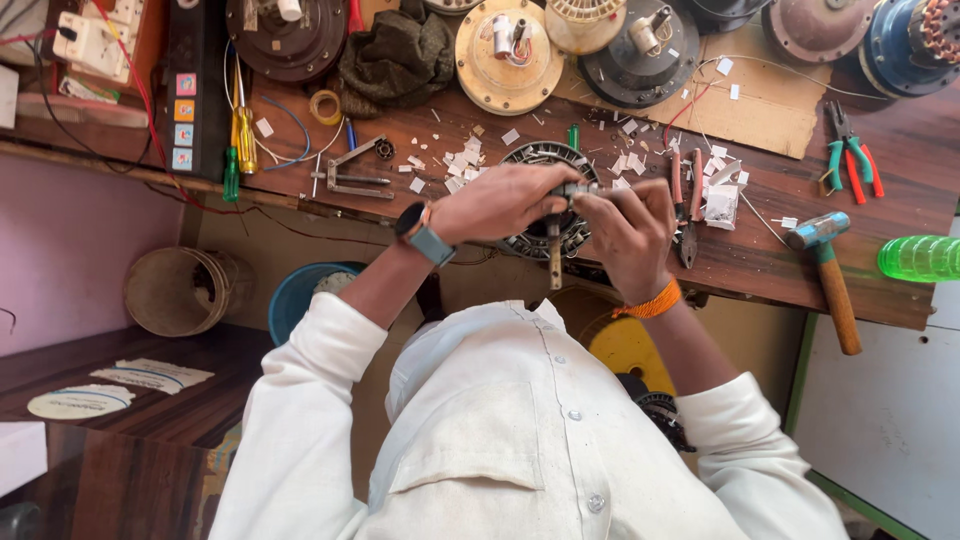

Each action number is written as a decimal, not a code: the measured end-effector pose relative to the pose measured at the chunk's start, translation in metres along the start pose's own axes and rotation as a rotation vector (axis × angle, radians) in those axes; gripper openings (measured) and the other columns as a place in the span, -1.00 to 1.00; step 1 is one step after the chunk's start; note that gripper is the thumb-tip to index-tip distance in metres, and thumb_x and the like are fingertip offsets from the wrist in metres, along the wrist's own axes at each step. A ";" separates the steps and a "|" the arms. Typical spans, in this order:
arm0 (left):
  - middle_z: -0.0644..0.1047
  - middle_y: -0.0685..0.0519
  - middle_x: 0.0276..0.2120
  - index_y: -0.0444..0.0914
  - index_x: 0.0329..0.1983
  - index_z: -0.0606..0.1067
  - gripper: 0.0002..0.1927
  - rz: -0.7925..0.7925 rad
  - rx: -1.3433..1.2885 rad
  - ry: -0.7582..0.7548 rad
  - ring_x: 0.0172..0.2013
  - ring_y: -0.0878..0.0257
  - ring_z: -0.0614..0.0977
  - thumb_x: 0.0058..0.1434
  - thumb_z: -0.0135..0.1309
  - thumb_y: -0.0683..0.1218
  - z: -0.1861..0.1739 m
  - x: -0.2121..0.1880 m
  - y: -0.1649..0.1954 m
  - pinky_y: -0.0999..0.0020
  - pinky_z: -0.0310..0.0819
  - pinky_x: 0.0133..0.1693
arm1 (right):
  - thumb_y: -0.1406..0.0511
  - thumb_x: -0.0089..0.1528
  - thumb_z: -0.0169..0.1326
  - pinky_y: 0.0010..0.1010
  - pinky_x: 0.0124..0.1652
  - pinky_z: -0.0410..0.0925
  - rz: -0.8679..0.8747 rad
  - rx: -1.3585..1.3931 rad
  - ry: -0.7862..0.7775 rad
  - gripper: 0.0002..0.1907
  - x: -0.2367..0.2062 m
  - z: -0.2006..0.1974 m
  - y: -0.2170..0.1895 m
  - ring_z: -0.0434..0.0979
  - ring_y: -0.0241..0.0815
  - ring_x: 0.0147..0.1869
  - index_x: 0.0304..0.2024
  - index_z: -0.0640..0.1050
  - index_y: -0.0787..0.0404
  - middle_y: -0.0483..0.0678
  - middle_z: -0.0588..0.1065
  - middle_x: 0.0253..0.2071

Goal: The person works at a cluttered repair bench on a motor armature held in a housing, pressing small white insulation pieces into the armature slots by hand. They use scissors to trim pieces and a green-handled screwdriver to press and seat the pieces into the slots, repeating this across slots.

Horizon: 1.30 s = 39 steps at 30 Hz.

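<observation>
Steel-grey motor stator (pixel 535 240), round w/ slotted rim, sits at bench (pixel 780 250) front edge, mostly hidden under both hands. Left hand (pixel 500 200) curls over its top, fingers closed round a small metal piece at centre; right hand (pixel 628 228) pinches same piece from other side, thumb + fingers tight. A thin wooden-looking stick (pixel 553 262) hangs down below the hands, over bench edge; can't tell which hand grips it. Judging by pose: fine fitting/seating work at stator hub, mid-step. Next move prob. needs steady hold w/ one hand and small, careful force w/ the other so part doesn't slip.

Bench is dark reddish wood, v. cluttered: white paper scraps (pixel 460 165) scattered round stator, red-handled pliers (pixel 685 205) just right of the hands, hammer (pixel 828 272) w/ wooden handle further right, hanging over the edge, green/red cutters (pixel 850 152) beyond, green plastic bottle (pixel 920 258) at far right. Yellow and green screwdrivers (pixel 240 145) left, tape roll (pixel 325 106), several fan motor housings (pixel 505 50) along back. Below bench: tan bucket (pixel 180 290), blue tub (pixel 300 295), pinkish wall, low wooden table at left.
</observation>
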State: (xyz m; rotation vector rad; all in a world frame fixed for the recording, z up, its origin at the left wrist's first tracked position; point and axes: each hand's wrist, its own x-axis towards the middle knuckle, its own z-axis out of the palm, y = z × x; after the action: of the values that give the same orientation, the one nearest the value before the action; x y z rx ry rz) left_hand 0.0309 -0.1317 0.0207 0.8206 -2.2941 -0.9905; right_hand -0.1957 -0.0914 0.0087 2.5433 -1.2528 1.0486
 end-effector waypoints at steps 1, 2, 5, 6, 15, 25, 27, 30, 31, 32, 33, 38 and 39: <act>0.58 -0.10 -0.12 -0.25 0.21 0.38 -0.65 -0.005 0.020 -0.022 -0.03 -0.02 0.62 0.47 0.02 0.01 0.002 -0.004 0.003 0.05 0.45 -0.02 | 0.28 0.15 0.43 -0.28 -0.16 0.31 0.028 -0.001 0.031 -0.74 -0.004 0.000 -0.005 0.37 -0.15 -0.17 -0.14 0.69 0.16 -0.18 0.57 -0.26; 0.58 -0.09 -0.09 -0.25 0.21 0.39 -0.58 0.034 0.032 0.037 -0.03 -0.02 0.61 0.38 0.09 0.03 0.005 -0.009 0.007 0.07 0.46 -0.01 | 0.24 0.13 0.45 -0.26 -0.13 0.31 0.056 0.001 0.059 -0.68 -0.007 -0.002 -0.009 0.37 -0.14 -0.16 -0.11 0.70 0.19 -0.16 0.56 -0.26; 0.59 -0.05 -0.04 -0.24 0.23 0.41 -0.43 0.017 0.004 0.204 -0.02 0.01 0.58 0.22 0.26 0.05 0.022 -0.027 0.018 0.14 0.49 0.01 | 0.28 0.17 0.37 -0.30 0.05 0.36 0.373 0.469 0.073 -0.58 -0.017 -0.007 -0.021 0.39 -0.08 0.08 0.05 0.58 0.23 0.00 0.46 0.05; 0.59 -0.02 -0.04 -0.23 0.26 0.42 -0.43 -0.065 -0.047 0.249 0.00 0.04 0.59 0.24 0.28 0.04 0.031 -0.030 0.022 0.17 0.52 0.03 | 0.31 0.16 0.36 -0.30 0.08 0.36 0.372 0.500 0.013 -0.60 -0.018 -0.008 -0.021 0.40 -0.08 0.09 0.04 0.60 0.22 -0.02 0.50 0.05; 0.57 0.00 0.00 -0.26 0.11 0.48 -0.52 0.142 0.244 0.630 -0.01 0.04 0.60 0.17 0.37 -0.08 0.079 -0.043 0.014 0.15 0.57 0.08 | 0.37 0.10 0.36 -0.27 0.14 0.35 0.296 0.596 -0.178 -0.56 -0.030 -0.012 -0.005 0.41 -0.05 0.12 0.05 0.63 0.20 -0.09 0.60 0.06; 0.63 0.08 -0.17 -0.20 -0.12 0.52 -0.64 0.147 0.312 0.750 -0.16 0.17 0.65 0.18 0.37 0.05 0.092 -0.034 0.001 0.19 0.55 -0.07 | 0.35 0.14 0.37 -0.28 0.14 0.34 0.359 0.568 -0.122 -0.61 -0.042 -0.004 -0.013 0.39 -0.05 0.10 0.02 0.63 0.20 -0.11 0.60 0.04; 0.62 0.08 -0.19 -0.20 -0.14 0.52 -0.66 0.134 0.303 0.762 -0.19 0.16 0.63 0.19 0.34 0.06 0.094 -0.033 0.002 0.18 0.53 -0.10 | 0.33 0.15 0.37 -0.28 0.15 0.33 0.379 0.577 -0.119 -0.62 -0.044 -0.003 -0.014 0.40 -0.06 0.11 0.01 0.63 0.20 -0.11 0.60 0.03; 0.62 0.08 -0.22 -0.20 -0.18 0.50 -0.68 0.118 0.283 0.782 -0.23 0.15 0.61 0.21 0.30 0.08 0.098 -0.031 0.001 0.16 0.50 -0.11 | 0.32 0.16 0.36 -0.27 0.18 0.33 0.400 0.600 -0.118 -0.64 -0.044 -0.004 -0.016 0.41 -0.07 0.13 0.01 0.63 0.19 -0.11 0.60 0.02; 0.61 0.08 -0.23 -0.19 -0.20 0.49 -0.68 0.112 0.274 0.789 -0.24 0.14 0.61 0.22 0.29 0.09 0.100 -0.031 0.000 0.16 0.49 -0.12 | 0.31 0.16 0.36 -0.28 0.18 0.33 0.411 0.614 -0.118 -0.64 -0.042 -0.004 -0.017 0.42 -0.08 0.14 0.01 0.63 0.18 -0.11 0.60 0.02; 0.61 0.09 -0.24 -0.19 -0.20 0.49 -0.68 0.100 0.264 0.789 -0.24 0.14 0.60 0.22 0.29 0.09 0.102 -0.031 0.000 0.15 0.48 -0.11 | 0.30 0.17 0.36 -0.28 0.19 0.34 0.423 0.628 -0.118 -0.64 -0.041 -0.005 -0.018 0.42 -0.08 0.14 0.01 0.63 0.18 -0.11 0.60 0.02; 0.61 0.10 -0.24 -0.19 -0.21 0.48 -0.68 0.089 0.254 0.790 -0.24 0.14 0.59 0.22 0.29 0.09 0.104 -0.030 -0.001 0.15 0.46 -0.10 | 0.31 0.17 0.35 -0.28 0.19 0.34 0.438 0.624 -0.127 -0.65 -0.038 -0.007 -0.019 0.42 -0.08 0.14 0.01 0.64 0.18 -0.10 0.61 0.02; 0.62 0.10 -0.18 -0.19 -0.16 0.48 -0.67 0.015 0.225 0.763 -0.17 0.12 0.55 0.17 0.34 0.03 0.108 -0.032 0.003 0.12 0.40 -0.02 | 0.29 0.24 0.29 -0.31 0.19 0.30 0.458 0.662 -0.151 -0.66 -0.024 -0.020 -0.022 0.39 -0.16 0.12 0.05 0.61 0.24 -0.08 0.60 -0.03; 0.62 0.09 -0.14 -0.20 -0.12 0.48 -0.67 0.013 0.229 0.752 -0.13 0.11 0.55 0.17 0.34 0.00 0.105 -0.033 0.006 0.11 0.40 0.02 | 0.27 0.27 0.27 -0.37 0.17 0.31 0.525 0.791 -0.057 -0.64 -0.022 -0.021 -0.023 0.40 -0.22 0.13 0.08 0.56 0.22 -0.11 0.56 0.02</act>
State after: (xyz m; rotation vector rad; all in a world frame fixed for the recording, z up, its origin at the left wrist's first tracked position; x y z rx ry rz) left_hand -0.0166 -0.0570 -0.0452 1.0473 -1.7555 -0.3138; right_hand -0.1996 -0.0540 0.0150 2.8186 -1.8817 1.9112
